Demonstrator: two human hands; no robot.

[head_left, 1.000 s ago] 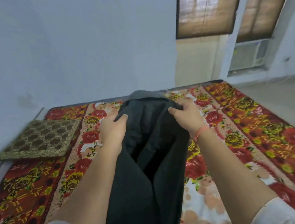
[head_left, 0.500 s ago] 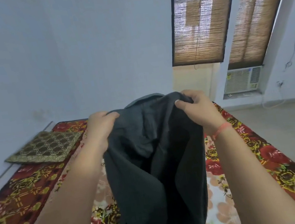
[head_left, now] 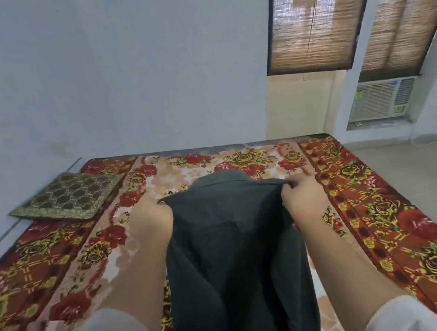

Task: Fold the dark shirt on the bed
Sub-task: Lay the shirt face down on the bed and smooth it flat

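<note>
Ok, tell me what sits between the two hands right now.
The head view shows the dark shirt stretched between the left hand and the right hand, each gripping a top corner above the floral bedspread.

The dark shirt (head_left: 235, 252) hangs lengthwise above the bed (head_left: 373, 213), its top edge stretched flat, apparently collar-side.

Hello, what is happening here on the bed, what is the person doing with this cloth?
A person is folding a dark shirt over a floral bedspread. The left hand and right hand each grip a top corner, holding the upper edge stretched between them, while the rest hangs down towards the person. A patterned cushion lies untouched at the left. No finished fold is visible.
</note>
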